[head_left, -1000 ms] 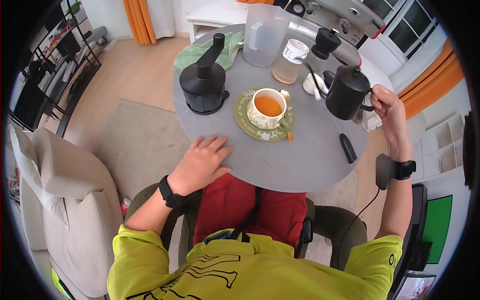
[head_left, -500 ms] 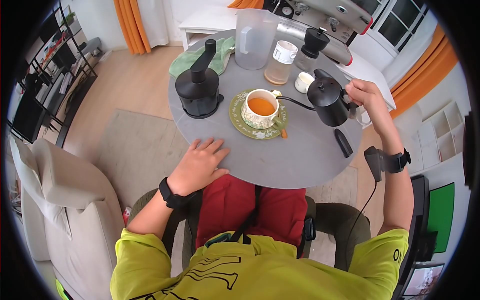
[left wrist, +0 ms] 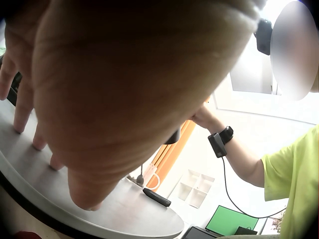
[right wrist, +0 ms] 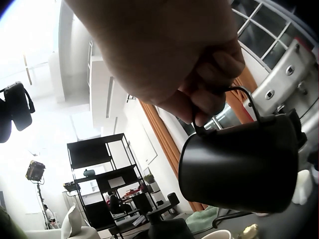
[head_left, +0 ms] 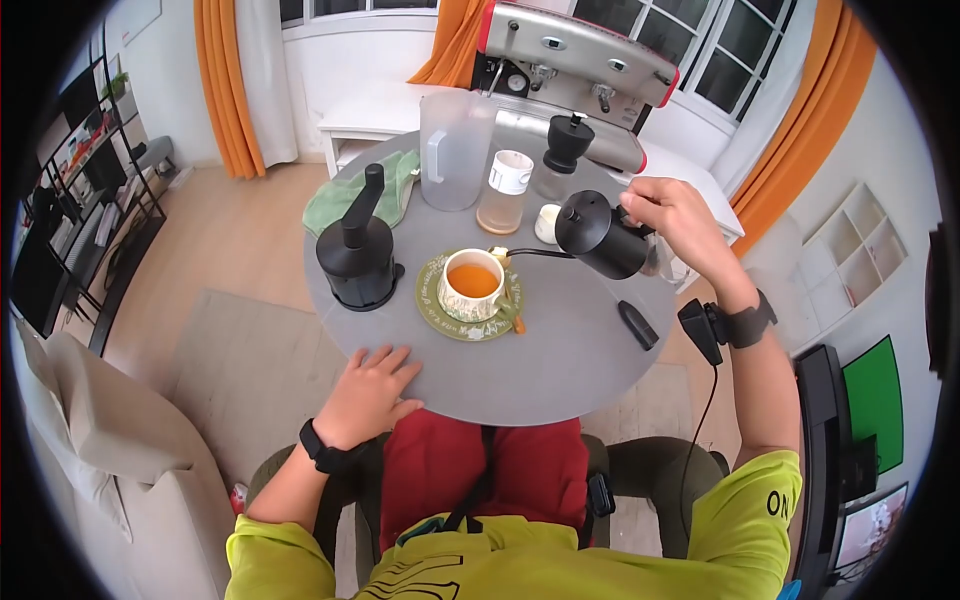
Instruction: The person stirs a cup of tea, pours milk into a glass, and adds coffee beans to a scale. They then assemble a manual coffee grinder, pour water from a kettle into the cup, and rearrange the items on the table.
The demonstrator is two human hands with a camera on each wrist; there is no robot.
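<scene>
The right hand [head_left: 672,222] grips the handle of a black gooseneck kettle [head_left: 600,235], held tilted above the grey table; the right wrist view shows fingers curled round the handle of the kettle [right wrist: 239,167]. Its thin spout reaches left to the rim of a patterned cup [head_left: 467,303] holding orange-brown liquid. Whether liquid leaves the spout cannot be made out. Under the cup lies a green saucer [head_left: 432,310], with a brown-tipped piece at its right side. The left hand [head_left: 365,397] rests on the table's near left edge, fingers spread, holding nothing; its fingertips touch the surface in the left wrist view.
A black hand grinder [head_left: 357,262] stands left of the saucer, a green cloth [head_left: 325,205] behind it. Further back are a clear pitcher [head_left: 455,150], a labelled glass jar [head_left: 503,195], a second grinder [head_left: 568,145] and a small white cup [head_left: 546,224]. A black object [head_left: 637,326] lies at right.
The kettle has come left and tipped, its spout moving to the cup's rim. The head view has shifted, showing more of the room beyond. The left hand stays on the table edge.
</scene>
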